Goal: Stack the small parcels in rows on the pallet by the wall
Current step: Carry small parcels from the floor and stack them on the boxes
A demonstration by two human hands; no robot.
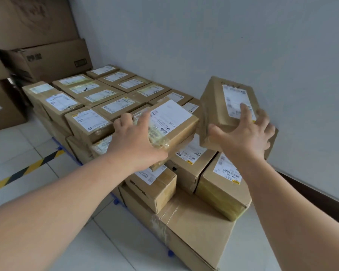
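Rows of small brown labelled parcels [98, 98] cover a blue pallet [115, 201] by the white wall. My left hand [137, 137] grips the near end of a taped parcel [174, 122] that lies on the stack's top layer. My right hand [247, 133] holds a second parcel [223, 106], tilted up on its end next to the wall, with fingers spread over its white label. Lower parcels [221, 186] sit below both hands on a large flat box [194, 231].
Big cardboard cartons [47, 59] stand at the back left against the wall. A yellow and black floor stripe [27, 169] runs over the white tiles left of the pallet. A dark skirting board [317, 190] lines the wall on the right.
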